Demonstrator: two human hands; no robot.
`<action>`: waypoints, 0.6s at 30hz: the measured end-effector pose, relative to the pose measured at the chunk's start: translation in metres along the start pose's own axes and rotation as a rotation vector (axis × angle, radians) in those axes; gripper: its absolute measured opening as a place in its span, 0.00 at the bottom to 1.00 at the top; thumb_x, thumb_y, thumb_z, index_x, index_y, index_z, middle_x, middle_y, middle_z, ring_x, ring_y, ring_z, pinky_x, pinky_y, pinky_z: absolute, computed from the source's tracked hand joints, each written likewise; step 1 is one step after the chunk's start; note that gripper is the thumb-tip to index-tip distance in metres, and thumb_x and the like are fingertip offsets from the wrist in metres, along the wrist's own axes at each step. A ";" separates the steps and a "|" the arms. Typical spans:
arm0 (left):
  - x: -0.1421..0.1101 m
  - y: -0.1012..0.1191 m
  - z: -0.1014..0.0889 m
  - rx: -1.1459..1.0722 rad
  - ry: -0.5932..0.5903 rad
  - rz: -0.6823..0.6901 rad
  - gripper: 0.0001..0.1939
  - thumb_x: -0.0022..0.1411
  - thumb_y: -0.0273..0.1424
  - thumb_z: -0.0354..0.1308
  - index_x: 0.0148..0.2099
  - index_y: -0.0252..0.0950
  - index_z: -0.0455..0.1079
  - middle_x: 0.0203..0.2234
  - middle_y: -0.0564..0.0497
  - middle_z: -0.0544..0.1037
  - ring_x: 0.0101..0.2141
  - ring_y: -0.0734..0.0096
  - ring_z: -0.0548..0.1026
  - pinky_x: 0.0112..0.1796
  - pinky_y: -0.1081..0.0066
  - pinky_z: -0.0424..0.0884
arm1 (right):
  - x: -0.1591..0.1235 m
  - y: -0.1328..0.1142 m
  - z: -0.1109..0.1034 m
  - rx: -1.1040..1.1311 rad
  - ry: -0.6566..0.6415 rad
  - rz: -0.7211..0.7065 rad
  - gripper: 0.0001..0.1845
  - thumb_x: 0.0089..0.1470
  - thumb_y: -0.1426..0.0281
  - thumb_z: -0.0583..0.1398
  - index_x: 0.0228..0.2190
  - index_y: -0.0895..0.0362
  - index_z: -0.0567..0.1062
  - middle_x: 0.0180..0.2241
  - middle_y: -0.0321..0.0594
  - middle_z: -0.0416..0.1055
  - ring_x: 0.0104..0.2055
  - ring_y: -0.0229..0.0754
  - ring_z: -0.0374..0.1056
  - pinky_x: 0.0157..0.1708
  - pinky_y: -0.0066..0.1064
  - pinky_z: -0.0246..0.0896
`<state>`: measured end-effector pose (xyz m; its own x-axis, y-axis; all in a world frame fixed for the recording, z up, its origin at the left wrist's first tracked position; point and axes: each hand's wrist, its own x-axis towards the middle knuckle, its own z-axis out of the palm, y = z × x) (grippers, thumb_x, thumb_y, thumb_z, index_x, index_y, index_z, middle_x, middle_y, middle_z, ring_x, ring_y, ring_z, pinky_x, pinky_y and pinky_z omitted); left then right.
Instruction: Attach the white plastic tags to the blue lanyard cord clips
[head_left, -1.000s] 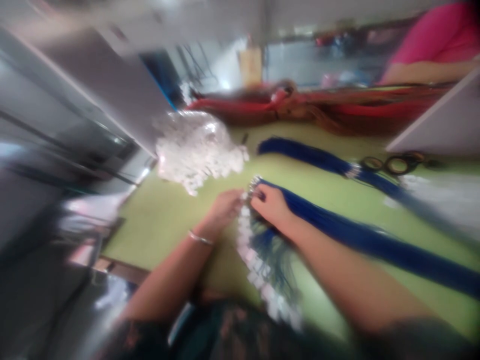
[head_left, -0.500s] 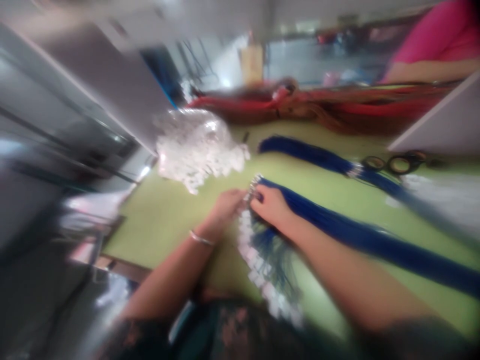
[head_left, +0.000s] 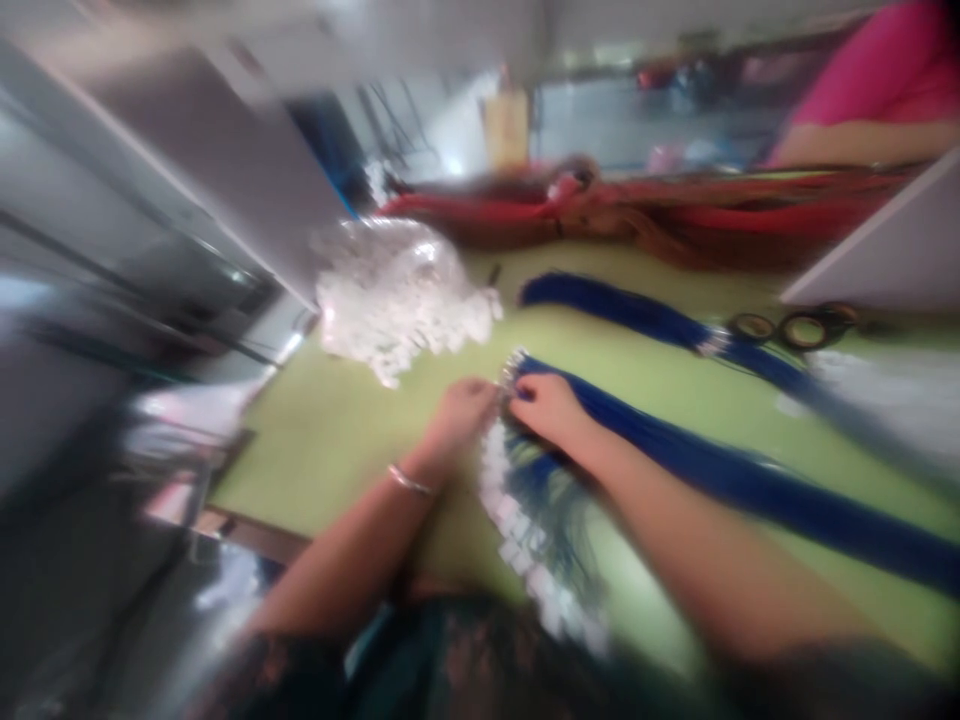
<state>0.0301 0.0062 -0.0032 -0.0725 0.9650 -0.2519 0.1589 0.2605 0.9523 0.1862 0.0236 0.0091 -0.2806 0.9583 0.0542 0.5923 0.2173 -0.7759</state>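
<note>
My left hand (head_left: 466,408), with a bangle at its wrist, is closed in a pinch at the left side of a row of small white connectors (head_left: 517,545). The pinched piece looks like one of these connectors, though blur hides its detail. Just across the row, my right hand (head_left: 549,408) is closed at the ends of a bundle of blue wires (head_left: 697,470), thumb and finger together on a wire. Loose blue strands hang below this hand beside the connectors. The row curves from between my hands down towards my body.
A clear bag of white connectors (head_left: 405,300) lies on the green table (head_left: 300,460). Behind are a second blue wire bundle (head_left: 615,300), black tape rolls (head_left: 802,328) and red and brown wires (head_left: 675,215). A person in a pink sleeve (head_left: 862,75) is at the far right.
My right hand has shifted slightly right, away from the row of connectors. The left hand stays at the row, with its fingers a little changed; the table items look the same.
</note>
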 end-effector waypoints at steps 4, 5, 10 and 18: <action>-0.007 0.006 -0.003 0.107 -0.094 0.020 0.15 0.56 0.41 0.58 0.27 0.34 0.67 0.15 0.55 0.68 0.13 0.82 0.58 0.16 0.77 0.50 | 0.000 0.004 0.002 0.062 -0.021 -0.007 0.07 0.42 0.70 0.58 0.18 0.59 0.73 0.17 0.32 0.65 0.22 0.34 0.57 0.24 0.27 0.48; -0.010 0.008 -0.006 0.149 -0.142 0.025 0.16 0.55 0.42 0.59 0.26 0.34 0.67 0.14 0.55 0.68 0.14 0.82 0.57 0.16 0.77 0.50 | 0.000 0.004 0.002 0.096 -0.010 0.000 0.07 0.42 0.70 0.58 0.19 0.59 0.73 0.17 0.32 0.65 0.22 0.34 0.57 0.25 0.26 0.49; -0.011 0.020 -0.036 0.468 -0.322 0.138 0.14 0.52 0.41 0.62 0.27 0.34 0.72 0.19 0.51 0.73 0.21 0.74 0.67 0.23 0.73 0.61 | 0.000 -0.003 -0.005 0.397 0.027 0.126 0.10 0.46 0.65 0.60 0.21 0.58 0.73 0.17 0.33 0.68 0.21 0.35 0.62 0.25 0.27 0.56; 0.070 0.017 -0.070 1.007 0.184 0.655 0.14 0.57 0.25 0.52 0.44 0.35 0.73 0.41 0.41 0.75 0.46 0.55 0.69 0.50 0.56 0.64 | -0.003 -0.009 -0.007 0.714 -0.082 0.165 0.09 0.40 0.67 0.62 0.26 0.58 0.73 0.17 0.30 0.67 0.19 0.32 0.60 0.21 0.25 0.56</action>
<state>-0.0410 0.0766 0.0076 0.1824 0.9249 0.3336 0.9055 -0.2902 0.3096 0.1868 0.0201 0.0197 -0.3023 0.9451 -0.1241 0.0036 -0.1290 -0.9916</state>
